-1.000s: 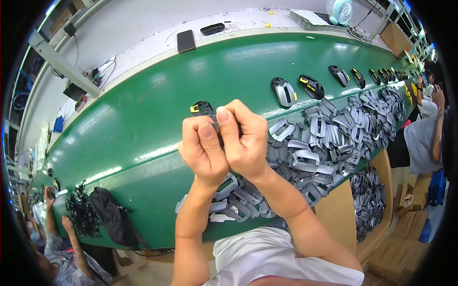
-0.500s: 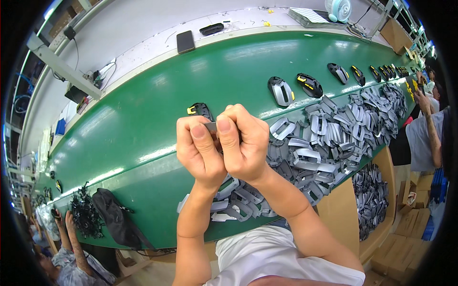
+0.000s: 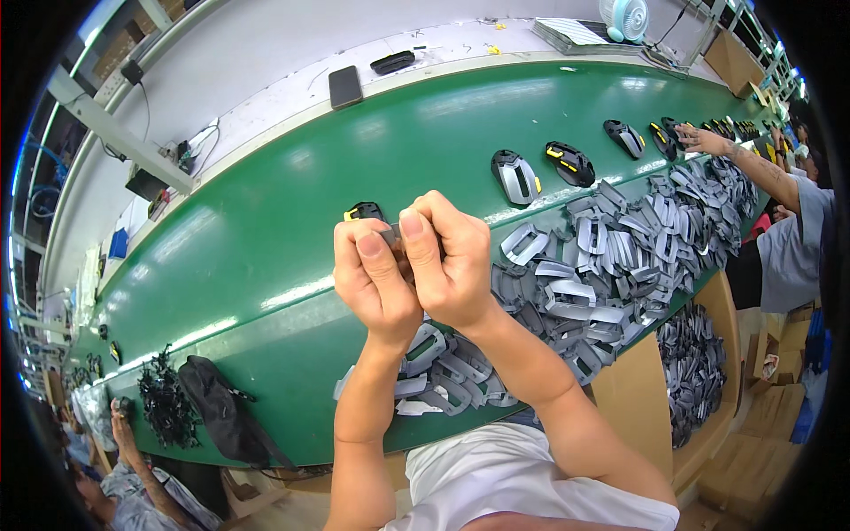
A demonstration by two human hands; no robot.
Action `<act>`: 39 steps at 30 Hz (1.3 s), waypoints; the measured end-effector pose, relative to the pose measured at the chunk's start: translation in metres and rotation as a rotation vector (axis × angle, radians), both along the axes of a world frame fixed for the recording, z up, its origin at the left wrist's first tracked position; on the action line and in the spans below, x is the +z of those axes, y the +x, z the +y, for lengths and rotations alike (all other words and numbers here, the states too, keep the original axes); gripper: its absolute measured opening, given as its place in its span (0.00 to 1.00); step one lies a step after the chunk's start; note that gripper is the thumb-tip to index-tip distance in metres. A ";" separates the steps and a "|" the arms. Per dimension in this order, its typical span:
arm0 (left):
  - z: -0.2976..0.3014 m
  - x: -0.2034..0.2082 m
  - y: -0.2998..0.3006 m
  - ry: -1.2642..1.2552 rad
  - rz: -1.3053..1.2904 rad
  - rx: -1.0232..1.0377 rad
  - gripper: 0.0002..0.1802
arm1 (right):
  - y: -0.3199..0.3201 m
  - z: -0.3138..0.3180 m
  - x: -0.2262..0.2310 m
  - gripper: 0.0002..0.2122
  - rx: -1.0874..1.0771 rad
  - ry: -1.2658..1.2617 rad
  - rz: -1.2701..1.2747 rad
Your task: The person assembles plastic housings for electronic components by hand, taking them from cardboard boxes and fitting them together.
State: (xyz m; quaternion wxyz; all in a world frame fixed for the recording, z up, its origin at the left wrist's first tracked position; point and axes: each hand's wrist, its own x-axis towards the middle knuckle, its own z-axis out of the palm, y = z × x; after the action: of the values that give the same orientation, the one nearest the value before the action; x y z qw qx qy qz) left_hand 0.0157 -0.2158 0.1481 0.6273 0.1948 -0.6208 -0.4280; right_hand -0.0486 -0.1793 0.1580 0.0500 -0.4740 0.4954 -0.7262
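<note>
i see the left hand (image 3: 376, 281) and right hand (image 3: 453, 258) together, clamped on a grey piece (image 3: 389, 236) above the table (image 3: 257, 234).

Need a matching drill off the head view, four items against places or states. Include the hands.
1. Left hand and right hand
2. Light-blue fan
3. Black bag
4. Dark flat rectangular slab

A. Beside the tangled black pile
B. Far edge of the green surface
C. Pinching a small grey piece
D. Picture's upper right

Pairs: 1-C, 2-D, 3-A, 4-B
</note>
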 end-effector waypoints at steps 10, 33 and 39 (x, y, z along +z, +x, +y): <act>-0.017 0.026 0.034 0.122 -0.181 -0.383 0.07 | -0.026 0.026 0.026 0.08 0.431 0.245 0.054; -0.024 0.043 0.059 0.056 -0.333 -0.390 0.07 | -0.018 0.022 0.023 0.08 0.599 0.289 0.013; -0.020 0.039 0.054 0.106 -0.305 -0.452 0.07 | -0.016 0.023 0.020 0.04 0.643 0.289 -0.142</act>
State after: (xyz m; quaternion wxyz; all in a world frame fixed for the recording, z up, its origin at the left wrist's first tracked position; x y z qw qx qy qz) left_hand 0.0700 -0.2358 0.1874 0.4040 0.1458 -0.7126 -0.5547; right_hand -0.0646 -0.1564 0.1777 0.3769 -0.5419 0.4135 -0.6271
